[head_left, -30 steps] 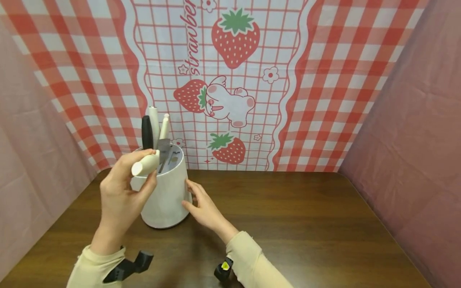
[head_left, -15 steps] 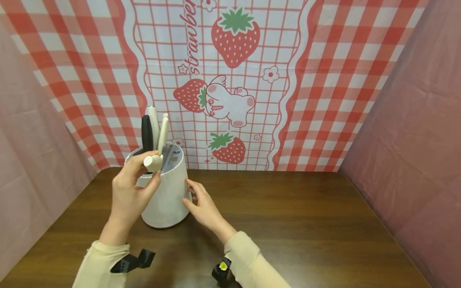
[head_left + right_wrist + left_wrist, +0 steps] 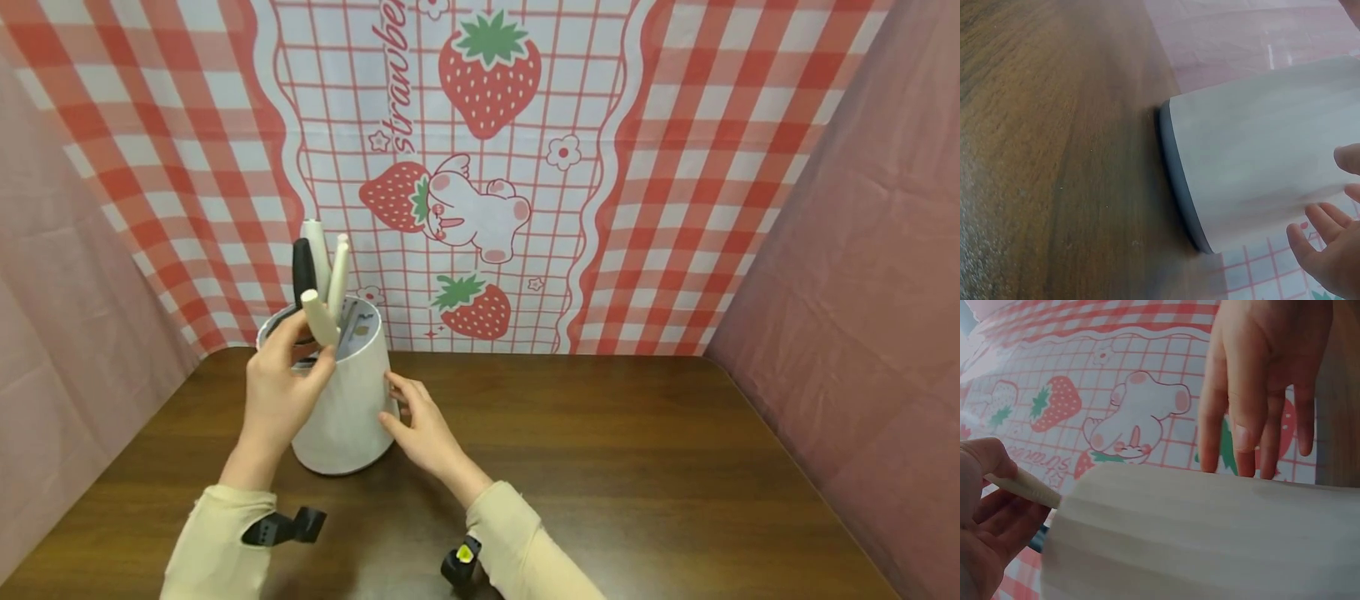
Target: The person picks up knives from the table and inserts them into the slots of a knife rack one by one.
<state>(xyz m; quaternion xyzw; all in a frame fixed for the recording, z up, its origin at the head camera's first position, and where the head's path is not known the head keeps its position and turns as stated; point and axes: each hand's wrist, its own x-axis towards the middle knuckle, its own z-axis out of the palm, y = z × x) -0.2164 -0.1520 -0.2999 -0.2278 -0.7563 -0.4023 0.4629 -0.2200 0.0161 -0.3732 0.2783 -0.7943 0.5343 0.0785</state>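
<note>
A white round knife block [image 3: 341, 417] stands upright on the left of the table in the head view. My left hand [image 3: 281, 392] pinches the cream handle of a knife [image 3: 320, 318] between thumb and fingers at the block's top. The handle tilts, and its blade is hidden, apparently down in the block. In the left wrist view the handle [image 3: 1030, 489] shows past the block's rim. My right hand [image 3: 429, 435] rests its fingertips on the block's right side, fingers fairly straight; the right wrist view shows this hand [image 3: 1332, 256] beside the block's wall [image 3: 1260, 150].
A black handle [image 3: 302, 271] and two white handles [image 3: 317, 250] stick up from the block behind my left hand. The brown wooden table [image 3: 600, 467] stretches to the right. A red-and-white strawberry cloth [image 3: 480, 200] hangs behind, with pink cloth at both sides.
My left hand has moved a little right and swung the knife handle more upright; the blade seen earlier above the block is now out of sight. My right hand has stayed on the block.
</note>
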